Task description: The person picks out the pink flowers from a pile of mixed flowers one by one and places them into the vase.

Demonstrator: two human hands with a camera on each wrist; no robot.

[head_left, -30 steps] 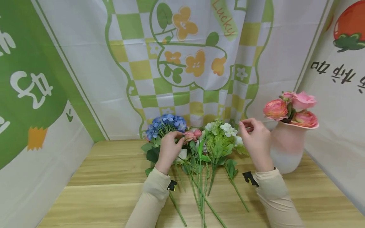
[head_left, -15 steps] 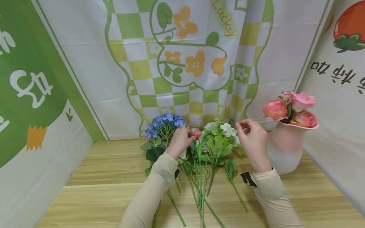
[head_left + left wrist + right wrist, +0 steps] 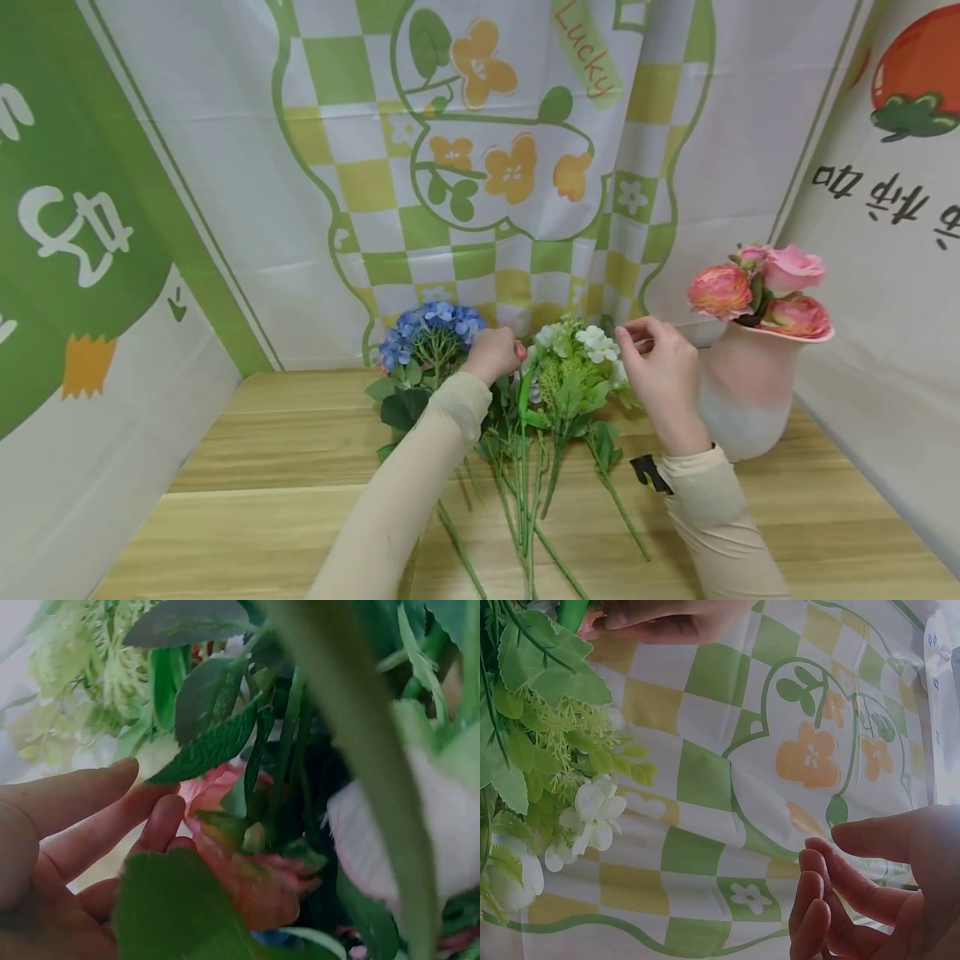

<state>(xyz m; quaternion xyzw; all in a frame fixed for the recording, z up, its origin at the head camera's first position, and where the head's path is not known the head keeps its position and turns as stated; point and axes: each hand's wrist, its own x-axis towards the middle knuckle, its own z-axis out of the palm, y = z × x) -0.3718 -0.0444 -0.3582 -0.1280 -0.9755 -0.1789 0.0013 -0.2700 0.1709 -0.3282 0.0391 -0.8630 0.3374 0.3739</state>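
My left hand (image 3: 491, 355) is over the middle of the pile of artificial flowers, beside the blue hydrangea (image 3: 427, 335). Only a bit of pink bloom shows past its knuckles in the head view. Seen from the left wrist, extended fingers (image 3: 112, 825) touch the edge of a pink flower (image 3: 259, 892), with green leaves (image 3: 217, 746) around it. My right hand (image 3: 663, 375) hovers just right of the white blossoms (image 3: 597, 343), fingers loosely bent. Nothing is between its thumb and fingertips in the right wrist view.
A pink-and-white vase (image 3: 746, 396) stands at the right, holding several pink flowers (image 3: 793, 268). Loose green stems (image 3: 525, 500) spread toward the front of the wooden table (image 3: 262, 500). Behind rises a checked cloth backdrop (image 3: 491, 250).
My left hand has moved right from the blue hydrangea's edge to the pink flower, now covering most of it. The right hand has shifted slightly left.
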